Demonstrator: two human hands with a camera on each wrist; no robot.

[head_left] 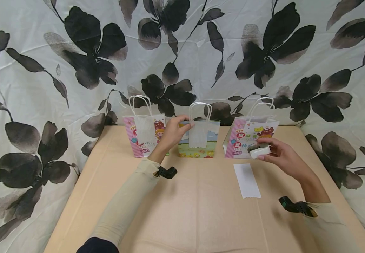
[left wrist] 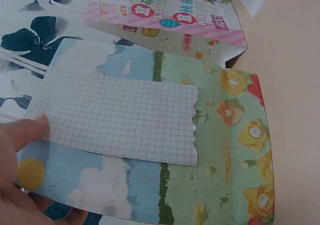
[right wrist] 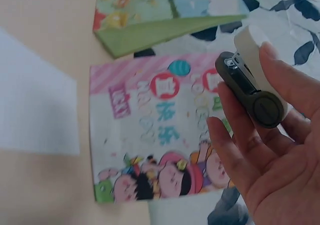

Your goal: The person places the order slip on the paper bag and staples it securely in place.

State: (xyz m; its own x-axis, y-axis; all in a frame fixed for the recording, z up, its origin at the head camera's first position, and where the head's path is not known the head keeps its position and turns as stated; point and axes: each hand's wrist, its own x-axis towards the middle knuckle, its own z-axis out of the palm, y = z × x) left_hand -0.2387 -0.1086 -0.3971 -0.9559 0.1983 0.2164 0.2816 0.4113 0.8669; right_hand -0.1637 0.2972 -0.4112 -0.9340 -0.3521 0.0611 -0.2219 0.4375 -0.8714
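My left hand (head_left: 172, 133) grips the top edge of the middle paper gift bag (head_left: 198, 153), which has a painted sky and flower field. Its thumb lies on the edge of a gridded paper strip (left wrist: 120, 115) against the bag's front; the other fingers go behind the bag. Between thumb and fingers, my right hand (head_left: 285, 156) holds a small white and dark grey stapler (right wrist: 252, 87), in front of the right gift bag (head_left: 235, 138), pink and white with cartoon figures. The stapler is apart from the middle bag and the strip.
A matching pink bag (head_left: 131, 135) stands at the left, also with a paper strip (head_left: 145, 131) on its front. One loose white strip (head_left: 247, 181) lies on the table (head_left: 201, 211) before the right bag. Behind the bags hangs a floral cloth (head_left: 201, 59).
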